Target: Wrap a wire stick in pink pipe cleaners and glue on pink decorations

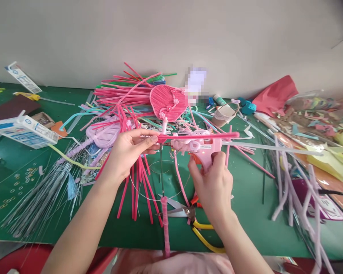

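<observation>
Between the thumb and fingers of my left hand [130, 150] a hot-pink pipe cleaner [217, 135] is pinched, its free end stretching to the right. A thin dark wire [161, 171] runs down from these fingers, its lower part wrapped in pink fuzz [165, 224]. My right hand [214, 186] grips the handle of a pink hot glue gun [207, 156], with a clear glue stick [274, 146] sticking out of its back. Its nozzle points left, close to my left fingertips; whether it touches is unclear. Scissors [191, 213] with yellow handles lie below my right hand.
A pink fan shape [169, 102] lies at the back beside a pile of pink pipe cleaners [122, 91]. Silver wires [42, 190] spread at left, near a white and blue box [27, 131]. Lilac strips [288, 186] and scraps cover the right. A paper cup [223, 115] stands behind.
</observation>
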The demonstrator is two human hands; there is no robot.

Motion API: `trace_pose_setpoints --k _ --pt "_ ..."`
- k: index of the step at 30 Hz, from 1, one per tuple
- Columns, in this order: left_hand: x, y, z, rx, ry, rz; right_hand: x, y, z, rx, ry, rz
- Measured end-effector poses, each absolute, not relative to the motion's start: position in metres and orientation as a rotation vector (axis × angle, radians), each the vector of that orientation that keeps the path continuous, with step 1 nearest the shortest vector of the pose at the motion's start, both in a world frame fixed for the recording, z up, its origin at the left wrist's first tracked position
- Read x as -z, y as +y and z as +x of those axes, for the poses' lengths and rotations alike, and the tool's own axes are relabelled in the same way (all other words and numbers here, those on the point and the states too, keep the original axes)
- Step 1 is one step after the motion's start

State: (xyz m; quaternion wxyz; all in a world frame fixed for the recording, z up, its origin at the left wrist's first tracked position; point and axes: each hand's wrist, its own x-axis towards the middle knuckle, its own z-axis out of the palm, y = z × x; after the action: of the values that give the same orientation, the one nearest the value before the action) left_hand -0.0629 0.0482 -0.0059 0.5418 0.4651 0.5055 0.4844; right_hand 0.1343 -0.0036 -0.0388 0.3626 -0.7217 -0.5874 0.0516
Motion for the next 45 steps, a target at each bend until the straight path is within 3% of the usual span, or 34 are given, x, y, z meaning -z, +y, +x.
trace_pose_setpoints --k 45 --pt "0.0077 0.0494 -0.0639 -1.193 1.187 1.16 0.0417 -0.0039 0.1374 -0.092 -1.563 -1.803"
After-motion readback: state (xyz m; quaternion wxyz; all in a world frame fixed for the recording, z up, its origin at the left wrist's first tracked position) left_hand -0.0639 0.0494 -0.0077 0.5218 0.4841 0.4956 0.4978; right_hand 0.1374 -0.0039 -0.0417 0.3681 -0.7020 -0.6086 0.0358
